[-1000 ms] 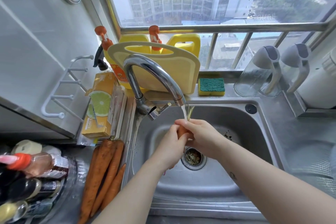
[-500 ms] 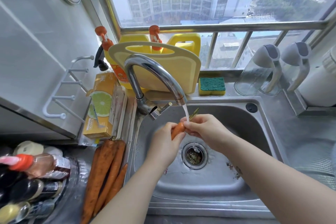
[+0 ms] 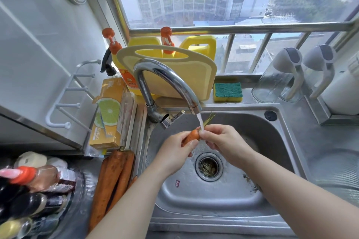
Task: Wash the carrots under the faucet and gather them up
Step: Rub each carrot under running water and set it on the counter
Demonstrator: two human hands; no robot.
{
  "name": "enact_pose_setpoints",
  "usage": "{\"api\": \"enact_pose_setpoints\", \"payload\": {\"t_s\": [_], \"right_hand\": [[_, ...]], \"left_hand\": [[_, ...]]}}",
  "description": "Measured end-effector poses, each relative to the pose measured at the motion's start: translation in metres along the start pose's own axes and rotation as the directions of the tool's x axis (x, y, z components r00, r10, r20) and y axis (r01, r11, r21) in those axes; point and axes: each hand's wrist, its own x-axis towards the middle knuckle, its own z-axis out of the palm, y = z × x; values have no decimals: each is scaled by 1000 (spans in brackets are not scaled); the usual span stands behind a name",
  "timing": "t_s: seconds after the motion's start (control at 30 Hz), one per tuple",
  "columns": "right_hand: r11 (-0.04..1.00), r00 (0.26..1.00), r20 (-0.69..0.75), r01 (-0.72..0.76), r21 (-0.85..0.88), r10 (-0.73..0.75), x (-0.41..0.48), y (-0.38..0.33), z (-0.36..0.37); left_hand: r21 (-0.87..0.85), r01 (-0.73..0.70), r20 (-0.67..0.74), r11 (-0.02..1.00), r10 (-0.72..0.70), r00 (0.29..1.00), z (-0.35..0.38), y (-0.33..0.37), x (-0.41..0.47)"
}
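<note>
— What has shifted for us since a second ago?

— We have tipped the carrot from upright to slanting, green top up and to the right, and lifted it a little nearer the spout; our hands have drawn slightly apart along it.

— Nearest us, what do we see?

— Our two bare forearms reach in over the front rim of the sink. To the left, on the steel surface, the other carrots lie side by side, unwashed, tips towards us, just beside the sink's left wall. Further left stand several bottles.

— And the grip?

— Our left hand is clenched round the carrot's lower body, thumb on top. Our right hand pinches the top end, where the green stalks stick out past the fingers. The carrot is above the basin, up and to the left of the drain.

— The water?

— It runs from the faucet and strikes the carrot's top end between our hands.

— Beyond that?

— Behind the faucet a pale yellow cutting board leans before two yellow jugs. A green and yellow sponge lies on the ledge to its right; a lime-printed box stands to the left.
</note>
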Motion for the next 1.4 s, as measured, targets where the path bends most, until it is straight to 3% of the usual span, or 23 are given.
{"api": "enact_pose_setpoints", "payload": {"t_s": [0.13, 0.33, 0.4, 0.5, 0.6, 0.7, 0.8, 0.87, 0.93, 1.07, 1.2, 1.4], "right_hand": [[998, 996, -93, -9, 62, 14, -1, 1, 5], [999, 941, -334, -54, -5, 49, 8, -4, 17], [997, 956, -286, -70, -16, 62, 6, -6, 15], [995, 993, -78, -90, 32, 92, -1, -6, 9], [996, 996, 0, -87, 14, 87, -5, -8, -4], [999, 997, 62, -41, -33, 43, -8, -9, -15], [997, 994, 108, 7, -71, 0, -10, -10, -18], [993, 993, 112, 39, -112, -27, -10, -12, -17], [990, 995, 89, 56, -133, -44, -9, -16, -14], [994, 1000, 17, 22, -109, -20, -5, -17, -8], [996, 999, 0, -39, -80, 39, -2, -13, -7], [992, 1000, 2, 11, -125, -11, 1, -17, -3]], "left_hand": [[36, -15, -18, 999, 15, 1000, 8, 0, 1], [102, -75, -225, 992, 96, 970, 24, 2, 1], [130, -78, -228, 988, 107, 968, 26, 4, 2], [217, -78, -222, 973, 127, 967, 25, 3, 6], [186, -72, -91, 980, 91, 992, 27, 2, 10], [-130, 57, 91, 990, -46, 995, 24, 2, 12], [-500, 273, 274, 822, -149, 950, 18, 1, 12], [-577, 342, 335, 741, -167, 927, 17, 3, 10], [-544, 338, 310, 768, -191, 931, 20, 8, 11], [-351, 187, 144, 917, -145, 979, 22, 9, 13], [-136, 48, 174, 990, -24, 985, 18, 1, 8], [-293, 111, 73, 950, -93, 993, 24, 4, 8]]}}
